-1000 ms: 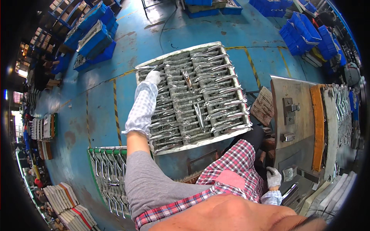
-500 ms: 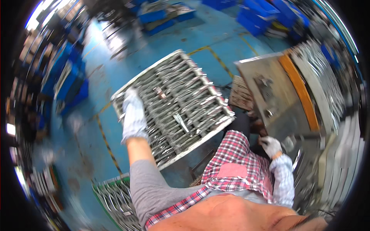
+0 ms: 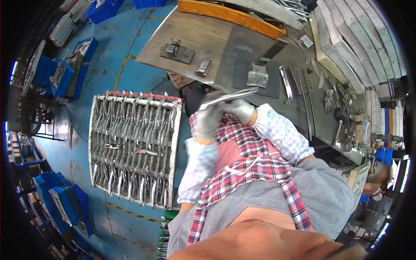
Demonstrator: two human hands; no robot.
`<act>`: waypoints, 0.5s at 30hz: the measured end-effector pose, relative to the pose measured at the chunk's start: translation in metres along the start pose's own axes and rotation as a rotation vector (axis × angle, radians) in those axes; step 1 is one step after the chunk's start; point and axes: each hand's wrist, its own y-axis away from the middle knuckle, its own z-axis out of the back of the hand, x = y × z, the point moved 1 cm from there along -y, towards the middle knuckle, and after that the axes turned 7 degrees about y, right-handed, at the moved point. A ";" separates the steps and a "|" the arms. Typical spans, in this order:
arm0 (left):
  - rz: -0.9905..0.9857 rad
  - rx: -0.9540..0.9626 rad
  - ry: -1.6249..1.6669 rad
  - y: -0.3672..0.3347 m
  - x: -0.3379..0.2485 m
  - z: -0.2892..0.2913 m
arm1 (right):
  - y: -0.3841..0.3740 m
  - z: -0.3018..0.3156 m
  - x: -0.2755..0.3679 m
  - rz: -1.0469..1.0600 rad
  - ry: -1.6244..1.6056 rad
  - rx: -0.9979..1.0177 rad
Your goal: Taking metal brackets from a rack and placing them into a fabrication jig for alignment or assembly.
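Both my gloved hands are together above my lap, in front of the bench edge. Between them a long, slim, shiny metal piece [image 3: 232, 97] slants up to the right. Closed around its lower left end is my left hand [image 3: 207, 123], blurred by motion. My right hand [image 3: 241, 110] is closed against the underside of the piece near its middle; its fingertips are partly hidden. To the left stands a white-framed tray [image 3: 174, 151] filled with rows of similar metal pieces on grey padding. Two single metal pieces [image 3: 146, 152] lie across its middle.
Ahead is a metal workbench [image 3: 203, 34] with a small block fixture [image 3: 177, 53], a metal clamp-like part [image 3: 203, 66] and a polished block [image 3: 258, 78]. Pale boards [image 3: 346, 39] lean at the right. Blue bins [image 3: 65, 203] stand on the left floor; another person [image 3: 381, 173] is far right.
My view has swung right toward the bench. My left hand has left the tray and come to my right hand. The metal piece now shows between them.
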 end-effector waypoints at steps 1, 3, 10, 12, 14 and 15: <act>0.069 -0.017 0.497 0.003 0.014 -0.056 | 0.016 0.026 0.012 -0.046 0.084 -0.114; 0.968 0.209 1.394 -0.010 -0.017 -0.095 | 0.051 0.091 0.010 0.088 0.436 -0.294; 0.923 0.385 0.658 -0.006 -0.028 -0.134 | 0.034 0.178 0.039 0.028 0.443 -0.643; 0.824 0.376 0.460 -0.004 -0.022 -0.134 | 0.023 0.186 0.027 0.322 0.954 -0.621; 0.657 0.169 0.175 -0.018 -0.024 -0.130 | 0.019 0.195 0.027 0.114 0.781 -0.516; 0.545 0.093 0.090 -0.027 -0.025 -0.132 | 0.019 0.204 0.023 0.264 1.147 -0.439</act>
